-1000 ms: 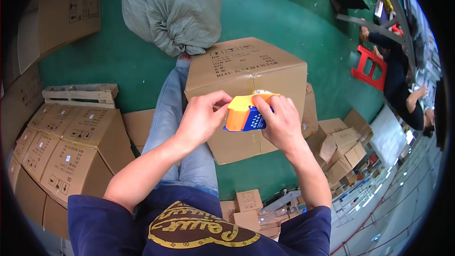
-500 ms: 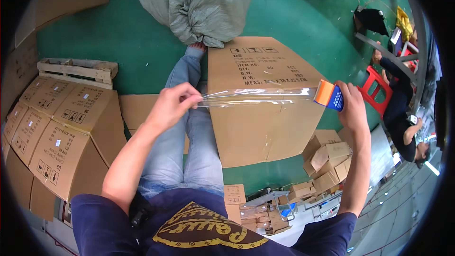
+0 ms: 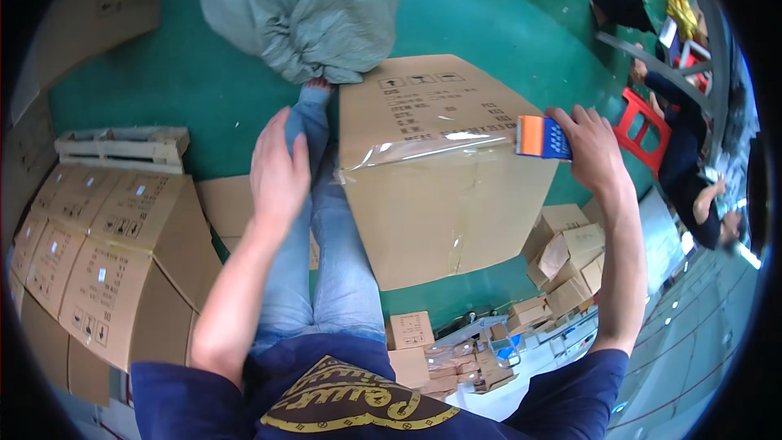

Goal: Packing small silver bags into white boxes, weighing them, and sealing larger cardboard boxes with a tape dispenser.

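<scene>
The large cardboard box (image 3: pixel 444 179) sits at frame centre on the green floor (image 3: pixel 187 90), resting against the person's outstretched legs (image 3: pixel 322 220). A strip of clear tape (image 3: pixel 432 145) runs across its upper face from the left edge toward the tape dispenser (image 3: pixel 542 137), right of centre.

The right hand (image 3: pixel 593 147) is closed around the orange-and-blue dispenser, holding the strip taut at the box's right edge. The left hand (image 3: pixel 278 169) is flat and spread, fingers together, over the left knee, apart from the tape.

Procedure, as judged: keep the strip tight and level, bring the dispenser down over the right edge, then press the free left end flat with the left hand so that no wrinkle sets at the corner, where the film already looks puckered.

A grey sack (image 3: pixel 305 8) at upper centre covers the feet and the box's far corner. Stacked printed cartons (image 3: pixel 106 253) fill the lower left, partly cut by the frame rim. Small boxes (image 3: pixel 562 253) lie at lower right. The dispenser's cutting edge is hidden behind the fingers, and the seam under the tape cannot be made out.
</scene>
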A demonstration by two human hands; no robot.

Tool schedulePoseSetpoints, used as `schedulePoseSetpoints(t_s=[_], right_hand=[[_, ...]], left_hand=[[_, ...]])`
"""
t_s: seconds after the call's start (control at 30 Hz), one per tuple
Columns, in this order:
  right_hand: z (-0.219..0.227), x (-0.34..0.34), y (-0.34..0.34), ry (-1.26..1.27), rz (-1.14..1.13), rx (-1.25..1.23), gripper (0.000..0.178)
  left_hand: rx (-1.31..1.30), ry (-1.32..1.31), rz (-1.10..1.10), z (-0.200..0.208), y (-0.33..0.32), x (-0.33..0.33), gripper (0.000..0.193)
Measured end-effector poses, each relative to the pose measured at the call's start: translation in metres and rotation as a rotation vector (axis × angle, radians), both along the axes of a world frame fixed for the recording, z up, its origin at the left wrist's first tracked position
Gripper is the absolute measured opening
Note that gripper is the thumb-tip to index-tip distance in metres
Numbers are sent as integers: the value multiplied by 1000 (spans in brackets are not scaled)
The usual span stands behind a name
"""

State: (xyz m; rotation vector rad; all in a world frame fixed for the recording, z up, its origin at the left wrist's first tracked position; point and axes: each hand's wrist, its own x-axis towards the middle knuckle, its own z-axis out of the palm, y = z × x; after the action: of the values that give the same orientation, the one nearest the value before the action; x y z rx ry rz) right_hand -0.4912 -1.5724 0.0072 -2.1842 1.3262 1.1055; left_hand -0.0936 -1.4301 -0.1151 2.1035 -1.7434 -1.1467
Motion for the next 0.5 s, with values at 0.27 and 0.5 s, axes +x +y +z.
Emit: schedulePoseSetpoints(t_s=[0.27,0.5], right_hand=[[-3,-52,-16,-162,-91,8,65],[-32,-133,-22,-160,-306,72,83]], left_hand=[[-277,81,-537,14,-10,-126,81],[-271,59,-571,20,-19,-132,79]])
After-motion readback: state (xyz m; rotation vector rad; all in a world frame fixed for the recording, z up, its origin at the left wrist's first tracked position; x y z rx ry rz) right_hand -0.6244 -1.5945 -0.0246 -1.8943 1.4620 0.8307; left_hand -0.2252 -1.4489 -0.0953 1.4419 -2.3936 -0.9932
